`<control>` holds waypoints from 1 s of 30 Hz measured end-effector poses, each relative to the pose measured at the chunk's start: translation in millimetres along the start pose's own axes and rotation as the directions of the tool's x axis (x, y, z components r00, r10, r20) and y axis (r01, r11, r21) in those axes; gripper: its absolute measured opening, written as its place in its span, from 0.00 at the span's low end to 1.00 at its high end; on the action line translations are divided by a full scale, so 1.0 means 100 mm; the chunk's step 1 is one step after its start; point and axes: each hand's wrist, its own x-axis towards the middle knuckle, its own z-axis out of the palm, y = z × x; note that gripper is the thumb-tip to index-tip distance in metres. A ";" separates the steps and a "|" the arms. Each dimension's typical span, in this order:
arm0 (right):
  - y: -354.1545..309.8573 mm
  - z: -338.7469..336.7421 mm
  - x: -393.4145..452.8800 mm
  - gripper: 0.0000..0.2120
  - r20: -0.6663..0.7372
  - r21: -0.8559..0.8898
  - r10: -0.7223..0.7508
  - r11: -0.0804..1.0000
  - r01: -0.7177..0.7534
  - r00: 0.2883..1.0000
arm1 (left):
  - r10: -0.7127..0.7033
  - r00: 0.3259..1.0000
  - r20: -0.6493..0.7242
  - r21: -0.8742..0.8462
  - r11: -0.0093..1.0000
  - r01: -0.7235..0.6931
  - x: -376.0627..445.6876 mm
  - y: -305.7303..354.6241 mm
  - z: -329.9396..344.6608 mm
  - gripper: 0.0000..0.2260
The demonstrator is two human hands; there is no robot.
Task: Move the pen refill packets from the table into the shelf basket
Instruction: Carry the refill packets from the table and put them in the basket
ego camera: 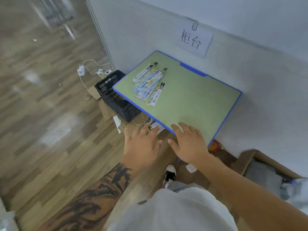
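Left of the table (191, 104), a black crate (115, 97) tucks under its blue edge, bare wood floor beyond. One loose pile of pen refill packets (149, 84) lies on the table's far-left part; their number is unclear. Both hands are released: left hand (143, 144) before the near edge, right hand (189, 144) over the near corner.

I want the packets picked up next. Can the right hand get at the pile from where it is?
Probably yes. The right hand is open over the table's near corner, and only bare green tabletop lies between it and the pen refill packets; it must reach farther forward.
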 end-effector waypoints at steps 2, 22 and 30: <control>0.02 -0.07 0.33 0.29 0.013 0.022 -0.014 1.000 0.013 1.000 | -0.022 1.000 0.004 0.016 1.000 0.022 0.31 -0.10 -0.08 0.24; -0.34 0.14 2.87 0.21 0.227 0.170 0.322 0.916 -0.363 0.919 | 0.169 0.974 0.149 0.040 0.984 -0.176 2.66 -1.23 -0.09 0.26; -0.61 0.31 3.51 0.16 0.255 0.205 0.674 0.663 -0.720 0.693 | 0.321 0.920 0.226 0.044 0.940 -0.339 3.43 -1.87 -0.22 0.27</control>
